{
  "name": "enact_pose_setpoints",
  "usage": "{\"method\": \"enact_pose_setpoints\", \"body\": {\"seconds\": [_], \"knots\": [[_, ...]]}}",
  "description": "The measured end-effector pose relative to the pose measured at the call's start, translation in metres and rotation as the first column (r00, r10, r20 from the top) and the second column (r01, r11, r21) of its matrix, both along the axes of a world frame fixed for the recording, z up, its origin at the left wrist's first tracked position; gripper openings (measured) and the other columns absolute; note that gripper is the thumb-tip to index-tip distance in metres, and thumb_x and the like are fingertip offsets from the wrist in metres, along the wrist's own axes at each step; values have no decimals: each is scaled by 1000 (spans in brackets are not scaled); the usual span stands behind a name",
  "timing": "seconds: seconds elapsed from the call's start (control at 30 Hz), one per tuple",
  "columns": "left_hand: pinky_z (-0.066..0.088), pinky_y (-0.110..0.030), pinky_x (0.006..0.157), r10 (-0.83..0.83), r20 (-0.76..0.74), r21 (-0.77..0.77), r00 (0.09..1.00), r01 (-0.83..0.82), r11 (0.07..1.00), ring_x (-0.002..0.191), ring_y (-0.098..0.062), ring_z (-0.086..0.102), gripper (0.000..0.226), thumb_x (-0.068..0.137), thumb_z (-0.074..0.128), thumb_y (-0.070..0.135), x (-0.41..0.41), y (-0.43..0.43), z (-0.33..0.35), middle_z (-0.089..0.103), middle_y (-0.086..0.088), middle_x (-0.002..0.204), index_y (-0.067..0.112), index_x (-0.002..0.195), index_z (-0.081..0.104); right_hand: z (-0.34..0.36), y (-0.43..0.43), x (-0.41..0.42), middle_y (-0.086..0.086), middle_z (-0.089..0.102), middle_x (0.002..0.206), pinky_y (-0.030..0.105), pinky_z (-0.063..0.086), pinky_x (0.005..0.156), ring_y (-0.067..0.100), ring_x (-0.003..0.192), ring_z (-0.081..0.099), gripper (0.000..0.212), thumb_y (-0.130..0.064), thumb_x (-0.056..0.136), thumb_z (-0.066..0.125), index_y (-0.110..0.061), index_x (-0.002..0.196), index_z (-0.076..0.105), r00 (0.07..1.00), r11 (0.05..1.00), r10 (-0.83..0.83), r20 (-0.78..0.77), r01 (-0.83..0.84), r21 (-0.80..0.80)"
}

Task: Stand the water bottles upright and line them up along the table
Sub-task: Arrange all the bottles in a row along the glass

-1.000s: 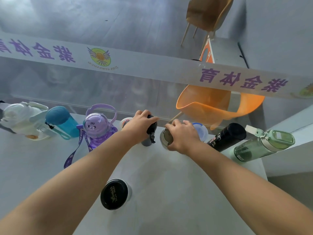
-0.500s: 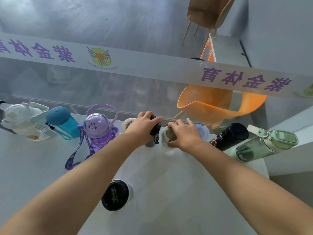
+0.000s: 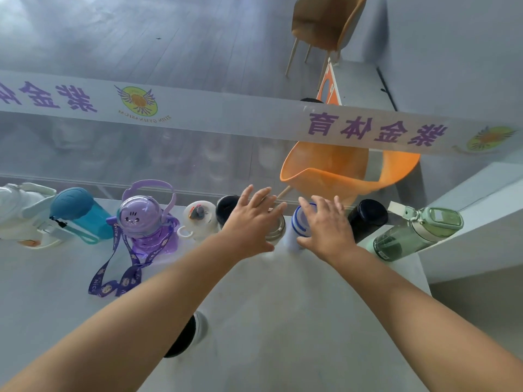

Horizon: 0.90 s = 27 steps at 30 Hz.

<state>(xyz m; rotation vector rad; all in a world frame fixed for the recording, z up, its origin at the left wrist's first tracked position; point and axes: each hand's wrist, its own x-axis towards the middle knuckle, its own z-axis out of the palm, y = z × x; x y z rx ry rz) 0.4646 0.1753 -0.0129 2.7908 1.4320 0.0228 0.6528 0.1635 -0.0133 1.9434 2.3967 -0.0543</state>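
Observation:
Several water bottles stand in a row along the far edge of the white table [image 3: 283,321]: a white one [image 3: 19,210], a teal one [image 3: 79,213], a purple cat-faced one [image 3: 144,222] with a lanyard, a white one [image 3: 199,220], a black-capped one [image 3: 226,206], a steel-rimmed one [image 3: 276,230], a blue-and-white one [image 3: 297,227], a black one [image 3: 368,219] and a green one [image 3: 416,233]. My left hand [image 3: 252,222] hovers with spread fingers over the steel-rimmed bottle. My right hand [image 3: 325,224] is spread over the blue-and-white bottle. A black-lidded bottle [image 3: 186,335] stands alone nearer me, partly hidden by my left forearm.
A glass panel with a white banner [image 3: 254,117] of purple characters runs just behind the row. Beyond it stand an orange chair [image 3: 348,171] and a brown chair [image 3: 325,21]. A white ledge [image 3: 475,222] rises at the right of the table.
Both hands have let go of the bottles they gripped and opened with fingers spread. The steel-rimmed bottle now stands in the row, and my left hand shifted right over it.

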Motion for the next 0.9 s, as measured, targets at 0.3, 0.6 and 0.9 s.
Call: {"method": "enact_pose_setpoints", "body": {"seconds": [0.3,0.6,0.9], "knots": [[1,-40,117,-81,138,-38,987,87,995,141,-25,15,91,76,64,51,82,-1,14,31,-5,149,17,146,16,17,-21,63,17,58,114,47,40,101,36,115,50,42,-10,72,71,-6,112,59,969,882,-22,-247,135,452],[37,-36,101,-172,188,-184,967,207,961,131,-29,31,87,79,69,24,167,12,26,24,-8,148,23,146,13,21,-39,161,24,51,122,53,33,101,43,121,40,55,-3,64,68,-9,118,56,887,724,-412,-206,456,518],[48,-37,70,-98,266,-243,959,165,956,93,-35,51,55,81,56,17,205,22,15,41,-16,114,22,132,36,3,-34,181,24,43,127,51,45,84,44,109,42,70,-12,61,81,-15,124,49,833,771,-477,-281,550,321]]}}
